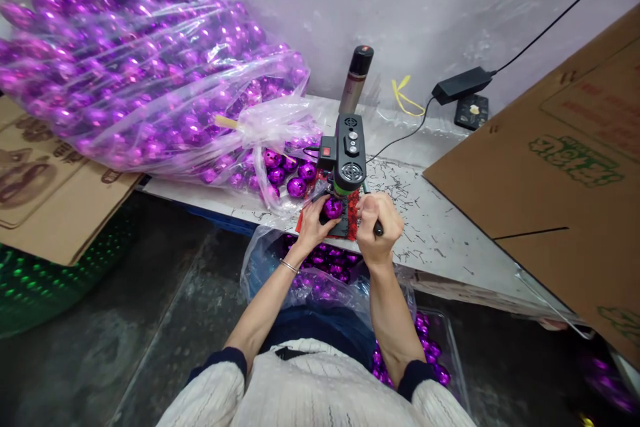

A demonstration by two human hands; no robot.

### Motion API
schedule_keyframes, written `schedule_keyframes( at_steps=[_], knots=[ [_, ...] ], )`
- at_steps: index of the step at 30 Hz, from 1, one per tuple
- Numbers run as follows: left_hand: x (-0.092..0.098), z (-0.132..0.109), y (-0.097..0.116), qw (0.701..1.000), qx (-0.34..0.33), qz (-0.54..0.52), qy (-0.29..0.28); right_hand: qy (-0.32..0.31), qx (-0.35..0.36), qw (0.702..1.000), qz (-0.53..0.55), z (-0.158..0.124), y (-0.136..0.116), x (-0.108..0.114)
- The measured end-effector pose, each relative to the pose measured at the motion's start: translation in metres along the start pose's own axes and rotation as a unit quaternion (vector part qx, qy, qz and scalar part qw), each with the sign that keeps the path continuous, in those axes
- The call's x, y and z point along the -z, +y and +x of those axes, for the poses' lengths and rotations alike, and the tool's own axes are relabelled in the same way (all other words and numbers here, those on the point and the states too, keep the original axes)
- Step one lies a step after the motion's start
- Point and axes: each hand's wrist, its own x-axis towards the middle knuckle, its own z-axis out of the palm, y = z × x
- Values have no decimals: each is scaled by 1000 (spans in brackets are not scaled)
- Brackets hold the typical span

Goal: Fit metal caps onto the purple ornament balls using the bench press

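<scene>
Under the head of a small black benchtop machine (351, 150), a shiny purple bauble (333, 208) sits between the thumb and fingers of my left hand (313, 227). It is over a dark base plate (341, 228) laid on a red mat (353, 213). My right hand (381, 223) is wrapped round the machine's lever handle (379, 229), whose black end pokes out below the fist. Loose purple baubles (297, 187) lie on the bench just left of the machine. The contact between the machine's tip and the bauble is hidden.
A big clear bag (190, 73) of purple baubles fills the left. Below the bench edge hangs an open plastic bag (260, 267) with more. Small dark pins (410, 213) litter the bench. A spray can (356, 80), power adapter (463, 85) and cardboard box (545, 167) stand around.
</scene>
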Motion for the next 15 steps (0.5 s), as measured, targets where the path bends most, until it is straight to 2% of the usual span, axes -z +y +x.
schedule_keyframes(
  at_steps=[4, 11, 15],
  knots=[
    [-1, -1, -2, 1000, -9, 4, -6, 8, 10, 1000, -1, -9, 3, -2],
    [0, -2, -1, 1000, -7, 22, -5, 43, 23, 999, 10, -46, 20, -16],
    [0, -3, -1, 1000, -9, 25, -5, 47, 13, 999, 9, -58, 27, -22]
  ],
)
